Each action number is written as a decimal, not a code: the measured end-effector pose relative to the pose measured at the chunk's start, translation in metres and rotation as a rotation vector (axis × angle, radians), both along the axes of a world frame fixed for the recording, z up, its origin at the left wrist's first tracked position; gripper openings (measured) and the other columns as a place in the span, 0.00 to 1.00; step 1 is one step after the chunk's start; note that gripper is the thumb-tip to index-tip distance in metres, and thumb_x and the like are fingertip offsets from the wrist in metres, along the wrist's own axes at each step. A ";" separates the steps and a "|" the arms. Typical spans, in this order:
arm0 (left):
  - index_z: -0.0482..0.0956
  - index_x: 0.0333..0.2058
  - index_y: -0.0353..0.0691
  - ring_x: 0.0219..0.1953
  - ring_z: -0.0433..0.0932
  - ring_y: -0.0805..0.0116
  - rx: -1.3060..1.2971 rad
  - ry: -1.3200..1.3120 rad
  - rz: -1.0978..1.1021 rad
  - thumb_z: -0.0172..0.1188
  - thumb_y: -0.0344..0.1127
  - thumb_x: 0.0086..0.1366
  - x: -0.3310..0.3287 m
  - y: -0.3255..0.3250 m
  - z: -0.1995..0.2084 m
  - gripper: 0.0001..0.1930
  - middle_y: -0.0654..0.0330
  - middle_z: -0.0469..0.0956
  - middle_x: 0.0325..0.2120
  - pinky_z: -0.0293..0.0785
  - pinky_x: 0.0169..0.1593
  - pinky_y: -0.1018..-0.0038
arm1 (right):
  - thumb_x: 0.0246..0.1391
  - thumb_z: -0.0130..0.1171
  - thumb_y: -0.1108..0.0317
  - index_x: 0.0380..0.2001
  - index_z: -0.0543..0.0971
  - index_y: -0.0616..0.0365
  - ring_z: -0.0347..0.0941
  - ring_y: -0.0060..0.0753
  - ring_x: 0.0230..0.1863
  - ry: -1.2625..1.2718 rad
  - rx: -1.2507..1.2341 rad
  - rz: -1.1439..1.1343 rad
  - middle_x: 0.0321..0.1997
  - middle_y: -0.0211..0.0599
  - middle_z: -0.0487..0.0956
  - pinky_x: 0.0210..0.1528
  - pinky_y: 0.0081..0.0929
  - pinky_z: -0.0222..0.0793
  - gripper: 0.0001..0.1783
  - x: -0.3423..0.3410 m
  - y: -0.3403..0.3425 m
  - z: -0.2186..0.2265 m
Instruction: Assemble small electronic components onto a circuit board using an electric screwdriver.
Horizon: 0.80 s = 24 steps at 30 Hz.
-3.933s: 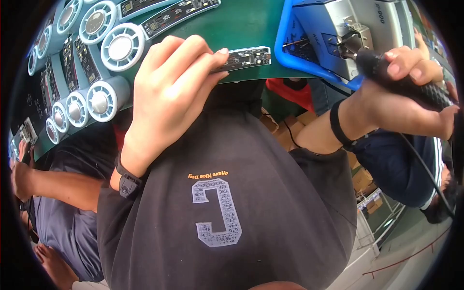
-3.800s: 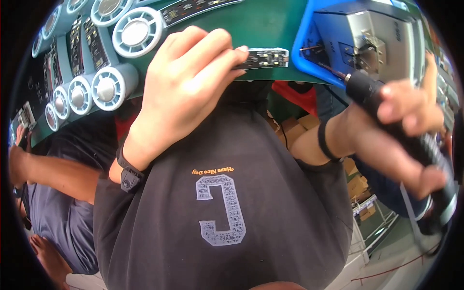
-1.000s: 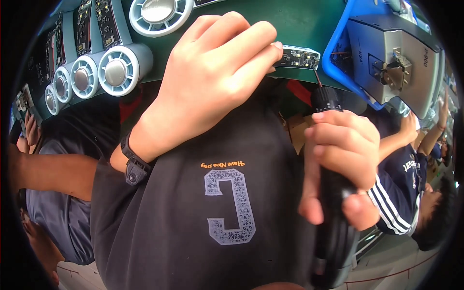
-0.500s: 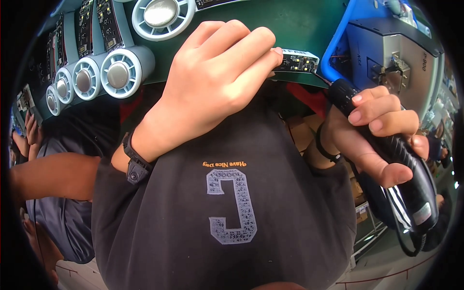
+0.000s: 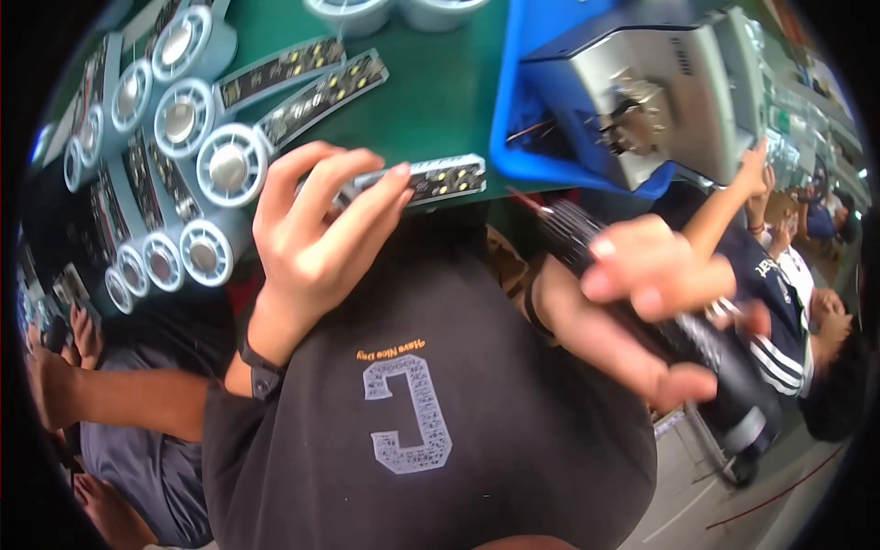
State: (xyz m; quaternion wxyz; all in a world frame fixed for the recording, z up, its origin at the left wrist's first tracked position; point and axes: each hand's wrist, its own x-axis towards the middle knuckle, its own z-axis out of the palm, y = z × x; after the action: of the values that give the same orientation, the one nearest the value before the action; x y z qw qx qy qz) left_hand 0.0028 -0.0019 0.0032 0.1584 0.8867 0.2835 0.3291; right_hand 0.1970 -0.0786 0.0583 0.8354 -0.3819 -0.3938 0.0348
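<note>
Well, on the left, light-blue units (image 5: 231, 165) with round vented ends and board-lined handles crowd the green worktop (image 5: 440, 101). Right of them, my left grip (image 5: 321, 234) is pinched narrow on a board-bearing handle (image 5: 449, 179) at the worktop's near edge, its right end poking out uncovered. I judge it light and stiff, the pale casing smooth enough to slide; its exposed circuitry is probably the fragile part, so I'd take it by the long edges, clear of the components. Farther right, a blue tray (image 5: 504, 137) bears a grey machine (image 5: 678, 101). Nearer, my right grip (image 5: 655, 266), blurred, is wrapped around a black power screwdriver (image 5: 715, 362), its tip near the handle's right end, seemingly apart. I'd expect this tool to be heavier, rigid, and best held round its textured body.
</note>
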 end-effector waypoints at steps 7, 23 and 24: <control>0.87 0.49 0.38 0.46 0.81 0.54 -0.029 -0.093 0.055 0.84 0.27 0.49 -0.007 -0.016 -0.009 0.26 0.55 0.81 0.45 0.82 0.47 0.64 | 0.74 0.41 0.31 0.59 0.71 0.52 0.61 0.27 0.15 -0.249 0.158 -0.234 0.29 0.33 0.67 0.19 0.27 0.60 0.35 0.079 0.003 0.039; 0.64 0.62 0.39 0.52 0.81 0.48 -0.209 -0.214 0.064 0.79 0.35 0.62 -0.004 -0.024 -0.040 0.37 0.44 0.73 0.52 0.84 0.55 0.54 | 0.72 0.53 0.33 0.73 0.63 0.58 0.68 0.34 0.16 -0.188 0.122 0.131 0.32 0.39 0.73 0.22 0.34 0.74 0.44 0.093 0.006 0.007; 0.64 0.62 0.39 0.52 0.81 0.47 -0.213 -0.224 0.075 0.79 0.36 0.63 -0.003 -0.024 -0.040 0.36 0.44 0.72 0.52 0.84 0.55 0.53 | 0.72 0.55 0.34 0.72 0.63 0.58 0.69 0.34 0.16 -0.122 0.171 0.077 0.33 0.39 0.74 0.23 0.34 0.74 0.43 0.090 0.010 0.007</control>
State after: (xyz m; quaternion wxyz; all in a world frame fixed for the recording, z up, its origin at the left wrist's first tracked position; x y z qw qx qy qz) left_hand 0.0001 -0.0255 -0.0364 0.2697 0.8116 0.3301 0.3996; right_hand 0.2871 -0.0689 0.0653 0.8373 -0.2955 -0.4599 0.0099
